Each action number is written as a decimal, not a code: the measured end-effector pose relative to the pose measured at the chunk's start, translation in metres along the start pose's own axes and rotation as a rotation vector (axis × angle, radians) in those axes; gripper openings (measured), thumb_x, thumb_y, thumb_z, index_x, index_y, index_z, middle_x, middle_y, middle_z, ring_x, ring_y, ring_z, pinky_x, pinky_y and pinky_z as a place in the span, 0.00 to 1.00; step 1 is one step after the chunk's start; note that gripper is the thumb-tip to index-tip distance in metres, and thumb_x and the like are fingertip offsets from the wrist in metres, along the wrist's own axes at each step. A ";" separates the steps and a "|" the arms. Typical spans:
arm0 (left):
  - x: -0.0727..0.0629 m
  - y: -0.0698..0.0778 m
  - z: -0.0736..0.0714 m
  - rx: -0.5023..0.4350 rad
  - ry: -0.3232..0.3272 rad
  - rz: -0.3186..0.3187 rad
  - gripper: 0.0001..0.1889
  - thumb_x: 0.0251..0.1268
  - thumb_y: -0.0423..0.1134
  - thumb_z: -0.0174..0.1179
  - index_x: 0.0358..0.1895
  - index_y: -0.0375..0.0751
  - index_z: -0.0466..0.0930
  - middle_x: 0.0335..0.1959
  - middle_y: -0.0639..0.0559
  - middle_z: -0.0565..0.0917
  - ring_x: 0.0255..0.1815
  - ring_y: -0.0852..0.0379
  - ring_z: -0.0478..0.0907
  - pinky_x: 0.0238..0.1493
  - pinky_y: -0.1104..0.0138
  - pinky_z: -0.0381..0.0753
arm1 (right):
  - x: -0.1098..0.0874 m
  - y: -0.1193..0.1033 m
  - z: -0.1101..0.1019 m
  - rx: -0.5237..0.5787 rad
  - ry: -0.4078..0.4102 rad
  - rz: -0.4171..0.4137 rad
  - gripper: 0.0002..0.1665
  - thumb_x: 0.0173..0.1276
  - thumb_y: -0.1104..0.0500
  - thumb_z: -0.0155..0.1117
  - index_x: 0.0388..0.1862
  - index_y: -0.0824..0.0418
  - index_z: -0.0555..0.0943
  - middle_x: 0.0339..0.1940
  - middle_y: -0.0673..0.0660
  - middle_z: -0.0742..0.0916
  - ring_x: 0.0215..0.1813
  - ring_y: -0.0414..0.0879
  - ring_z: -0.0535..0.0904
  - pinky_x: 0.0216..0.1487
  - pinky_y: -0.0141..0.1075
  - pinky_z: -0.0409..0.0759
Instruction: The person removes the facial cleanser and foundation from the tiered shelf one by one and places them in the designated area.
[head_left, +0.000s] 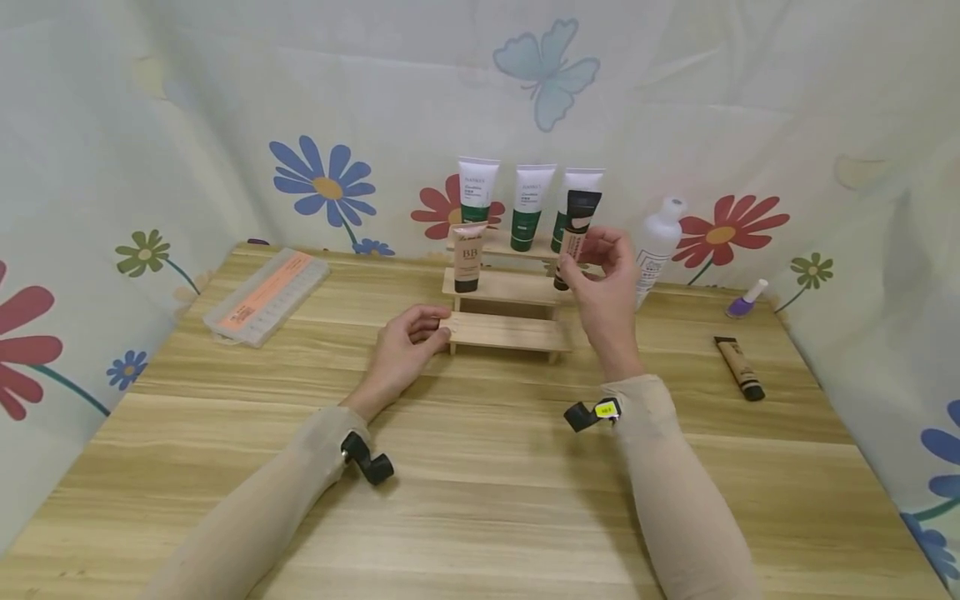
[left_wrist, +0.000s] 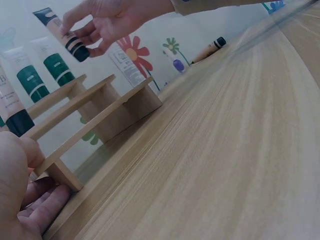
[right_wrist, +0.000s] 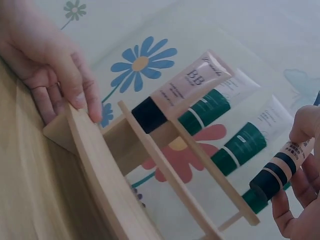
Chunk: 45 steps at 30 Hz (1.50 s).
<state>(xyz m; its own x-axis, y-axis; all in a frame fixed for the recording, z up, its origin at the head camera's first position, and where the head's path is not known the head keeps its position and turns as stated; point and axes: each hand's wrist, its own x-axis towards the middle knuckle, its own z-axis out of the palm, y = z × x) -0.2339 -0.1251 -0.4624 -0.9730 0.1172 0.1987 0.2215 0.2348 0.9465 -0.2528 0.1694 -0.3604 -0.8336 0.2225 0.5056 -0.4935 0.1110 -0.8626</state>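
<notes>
My right hand (head_left: 609, 292) pinches a beige-and-black cosmetic tube (head_left: 580, 218) between thumb and fingers, over the right end of the middle step. In the right wrist view, the banded black cap (right_wrist: 274, 175) points down, apart from the shelf. My left hand (head_left: 405, 350) grips the left end of the lowest step of a three-tier wooden stand (head_left: 510, 331). A BB cream tube (head_left: 468, 258) stands cap down at the left of the middle step. Three white-and-green tubes (head_left: 534, 204) line the top step; the rightmost is partly hidden by the held tube.
Behind my right hand stands a white bottle (head_left: 660, 237). Purple nail polish (head_left: 742, 302) and a tan tube with a black cap (head_left: 740, 367) are at the table's right. A clear plastic case (head_left: 267, 297) lies at the left. A flowered curtain (head_left: 405, 92) hangs behind the table.
</notes>
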 end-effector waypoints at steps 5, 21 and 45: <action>0.000 -0.001 -0.001 0.005 0.001 -0.002 0.14 0.82 0.37 0.69 0.64 0.43 0.87 0.59 0.43 0.90 0.61 0.48 0.87 0.64 0.62 0.86 | 0.004 -0.004 -0.017 -0.018 0.050 0.012 0.21 0.74 0.65 0.76 0.60 0.56 0.78 0.52 0.51 0.84 0.53 0.47 0.81 0.48 0.33 0.83; 0.000 0.000 0.000 0.024 -0.010 -0.011 0.14 0.82 0.38 0.69 0.65 0.44 0.87 0.60 0.45 0.90 0.62 0.49 0.86 0.67 0.56 0.86 | 0.010 -0.024 -0.069 0.019 0.195 -0.001 0.21 0.73 0.70 0.74 0.61 0.57 0.83 0.52 0.53 0.85 0.50 0.47 0.79 0.50 0.36 0.80; 0.001 -0.001 0.000 0.019 -0.009 -0.003 0.15 0.82 0.38 0.69 0.65 0.43 0.87 0.59 0.44 0.90 0.62 0.49 0.86 0.66 0.59 0.86 | -0.025 0.011 -0.162 -0.254 0.225 0.090 0.22 0.71 0.68 0.77 0.61 0.59 0.83 0.49 0.47 0.85 0.48 0.42 0.79 0.44 0.25 0.80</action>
<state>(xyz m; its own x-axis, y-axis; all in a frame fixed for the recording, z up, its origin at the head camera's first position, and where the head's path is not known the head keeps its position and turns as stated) -0.2351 -0.1254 -0.4635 -0.9732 0.1247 0.1934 0.2197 0.2533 0.9421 -0.1973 0.3222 -0.3855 -0.7816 0.4472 0.4349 -0.3189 0.3127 -0.8947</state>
